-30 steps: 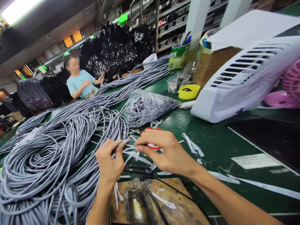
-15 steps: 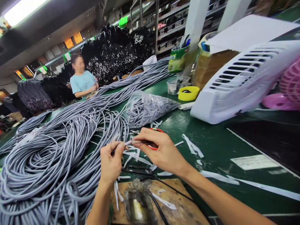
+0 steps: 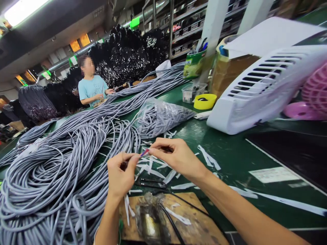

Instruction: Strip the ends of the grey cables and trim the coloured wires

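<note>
My left hand (image 3: 120, 174) is closed around the end of a grey cable, just right of the big pile of grey cables (image 3: 63, 163). Coloured inner wires (image 3: 144, 152) stick out of that cable end between my two hands. My right hand (image 3: 176, 156) pinches at those wires with thumb and forefinger. Whether the right hand also holds the red-handled tool I cannot tell; it is hidden. Pale strips of stripped sheath (image 3: 153, 170) lie scattered on the green table (image 3: 230, 160) under my hands.
A wooden board (image 3: 196, 224) with a metal fixture (image 3: 150, 221) lies at the near edge. A plastic bag of cut cables (image 3: 163, 115), a yellow bowl (image 3: 205, 101), a white fan casing (image 3: 265, 85) and a pink fan (image 3: 314, 98) stand behind. A person in a blue shirt (image 3: 92, 89) works at the far end.
My right hand has come closer to the left and now pinches the exposed coloured wires. The red tool handle seen earlier is hidden. The far person shifted slightly right.
</note>
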### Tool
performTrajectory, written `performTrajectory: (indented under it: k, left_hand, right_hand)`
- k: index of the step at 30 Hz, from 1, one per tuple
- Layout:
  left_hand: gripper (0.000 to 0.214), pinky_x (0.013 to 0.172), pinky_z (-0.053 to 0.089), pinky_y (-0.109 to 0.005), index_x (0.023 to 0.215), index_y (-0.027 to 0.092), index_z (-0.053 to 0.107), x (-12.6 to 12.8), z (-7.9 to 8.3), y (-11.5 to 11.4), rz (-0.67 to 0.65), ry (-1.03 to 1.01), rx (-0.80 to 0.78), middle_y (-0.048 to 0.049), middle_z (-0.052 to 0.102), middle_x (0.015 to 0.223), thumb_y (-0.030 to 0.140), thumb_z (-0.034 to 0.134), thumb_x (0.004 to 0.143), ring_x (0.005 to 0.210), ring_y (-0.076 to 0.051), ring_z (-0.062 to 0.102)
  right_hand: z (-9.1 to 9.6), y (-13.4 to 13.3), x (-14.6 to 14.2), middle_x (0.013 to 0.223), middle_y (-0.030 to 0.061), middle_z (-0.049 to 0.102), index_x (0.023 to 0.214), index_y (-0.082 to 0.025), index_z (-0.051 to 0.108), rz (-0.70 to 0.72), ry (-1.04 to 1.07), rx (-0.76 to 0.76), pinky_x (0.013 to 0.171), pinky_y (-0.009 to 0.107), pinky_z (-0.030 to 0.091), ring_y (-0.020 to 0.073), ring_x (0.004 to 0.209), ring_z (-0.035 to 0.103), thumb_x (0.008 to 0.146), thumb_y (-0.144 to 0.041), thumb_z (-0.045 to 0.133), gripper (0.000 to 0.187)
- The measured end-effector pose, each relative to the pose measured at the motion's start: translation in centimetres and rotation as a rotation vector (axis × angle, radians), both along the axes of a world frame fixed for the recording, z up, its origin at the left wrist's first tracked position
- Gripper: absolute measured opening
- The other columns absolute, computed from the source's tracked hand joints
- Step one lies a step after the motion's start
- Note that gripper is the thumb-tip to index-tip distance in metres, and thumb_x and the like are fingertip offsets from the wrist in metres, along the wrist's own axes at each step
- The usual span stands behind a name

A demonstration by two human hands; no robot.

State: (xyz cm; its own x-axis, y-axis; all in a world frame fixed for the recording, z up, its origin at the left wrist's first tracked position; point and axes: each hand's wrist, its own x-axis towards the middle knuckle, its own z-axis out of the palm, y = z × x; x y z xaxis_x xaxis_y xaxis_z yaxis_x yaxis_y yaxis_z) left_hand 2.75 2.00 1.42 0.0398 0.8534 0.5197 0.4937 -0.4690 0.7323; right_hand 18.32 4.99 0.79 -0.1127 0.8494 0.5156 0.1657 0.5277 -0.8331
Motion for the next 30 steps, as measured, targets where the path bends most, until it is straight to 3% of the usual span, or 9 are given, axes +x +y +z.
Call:
performTrajectory:
  k: [5, 9, 11, 14, 17, 20, 22, 25, 30]
  left_hand:
    - [0.025, 0.045, 0.034, -0.020, 0.071, 0.011, 0.069, -0.5, -0.3, 0.7, 0.159, -0.193, -0.149, 0.0004, 0.056, 0.052, 0.032, 0.057, 0.074, 0.046, -0.009, 0.044]
    - [0.026, 0.044, 0.033, -0.020, 0.071, 0.011, 0.070, -0.7, -0.2, 0.8, 0.116, -0.190, -0.211, 0.0011, 0.054, 0.051, 0.034, 0.057, 0.074, 0.045, -0.008, 0.042]
    - [0.028, 0.045, 0.035, -0.020, 0.071, 0.011, 0.070, -0.7, -0.1, 0.6, 0.060, -0.181, -0.227, 0.0002, 0.056, 0.053, 0.034, 0.055, 0.076, 0.046, -0.009, 0.044]
    - [0.024, 0.052, 0.042, -0.021, 0.076, 0.011, 0.070, -0.7, 0.1, 0.3, -0.004, -0.109, -0.222, -0.0029, 0.063, 0.062, 0.030, 0.055, 0.076, 0.054, -0.012, 0.053]
    - [0.019, 0.058, 0.045, -0.023, 0.084, 0.013, 0.071, -0.9, 0.0, 0.4, 0.015, 0.043, -0.219, -0.0062, 0.068, 0.075, 0.023, 0.057, 0.075, 0.064, -0.015, 0.059]
    - [0.015, 0.055, 0.044, -0.023, 0.078, 0.013, 0.072, -1.2, -0.2, 0.7, 0.054, 0.240, -0.194, -0.0053, 0.068, 0.066, 0.016, 0.058, 0.075, 0.058, -0.014, 0.058]
    - [0.014, 0.055, 0.043, -0.022, 0.074, 0.014, 0.073, -1.3, -0.3, 0.8, -0.007, 0.354, -0.138, -0.0039, 0.066, 0.059, 0.010, 0.059, 0.074, 0.053, -0.013, 0.056]
    - [0.014, 0.055, 0.041, -0.021, 0.077, 0.015, 0.073, -1.4, -0.3, 0.8, -0.169, 0.444, -0.059, -0.0037, 0.066, 0.062, 0.008, 0.061, 0.074, 0.055, -0.013, 0.057]
    - [0.016, 0.056, 0.040, -0.022, 0.075, 0.014, 0.072, -1.5, 0.0, 0.4, -0.280, 0.620, -0.139, -0.0041, 0.066, 0.062, 0.007, 0.058, 0.076, 0.056, -0.014, 0.057]
  right_hand:
    - [0.5, -0.4, 0.0, 0.045, -0.0041, 0.040, 0.045, -0.016, 0.052, 0.175, 0.034, -0.025, 0.040, 0.020, 0.027, 0.0067, 0.043, 0.035, 0.062, -0.024, 0.055, 0.019]
    - [-0.1, -0.1, -0.2, 0.050, -0.0044, 0.042, 0.062, -0.016, 0.056, -0.040, 0.171, -0.127, 0.038, 0.020, 0.025, 0.0062, 0.041, 0.033, 0.067, -0.036, 0.056, 0.021]
    - [-0.5, 0.2, -0.4, 0.054, -0.0044, 0.044, 0.073, -0.015, 0.060, -0.041, 0.103, -0.126, 0.035, 0.020, 0.022, 0.0051, 0.038, 0.029, 0.068, -0.042, 0.058, 0.028]
    - [-0.8, 0.2, -0.8, 0.052, -0.0018, 0.049, 0.064, -0.014, 0.062, -0.005, -0.139, 0.087, 0.039, 0.021, 0.027, 0.0064, 0.040, 0.034, 0.078, -0.042, 0.052, 0.032]
    - [-1.2, -0.3, -1.2, 0.053, 0.0017, 0.054, 0.058, -0.014, 0.063, -0.111, -0.314, 0.363, 0.049, 0.021, 0.033, 0.0088, 0.048, 0.045, 0.087, -0.032, 0.043, 0.039]
    - [-1.6, -0.7, -1.3, 0.053, 0.0021, 0.056, 0.058, -0.015, 0.064, -0.206, -0.430, 0.491, 0.048, 0.022, 0.030, 0.0090, 0.047, 0.046, 0.087, -0.025, 0.043, 0.037]
    - [-1.7, -0.5, -1.1, 0.051, 0.0013, 0.054, 0.054, -0.016, 0.063, -0.242, -0.435, 0.423, 0.047, 0.023, 0.029, 0.0088, 0.046, 0.044, 0.085, -0.025, 0.044, 0.037]
    - [-1.5, 0.3, -0.6, 0.048, 0.0000, 0.050, 0.048, -0.015, 0.057, -0.144, -0.337, 0.127, 0.047, 0.022, 0.029, 0.0085, 0.045, 0.041, 0.080, -0.030, 0.047, 0.037]
    - [-1.6, 1.3, -0.6, 0.041, -0.0031, 0.037, 0.039, -0.018, 0.042, 0.029, -0.367, -0.216, 0.046, 0.024, 0.023, 0.0088, 0.044, 0.032, 0.066, -0.033, 0.052, 0.032]
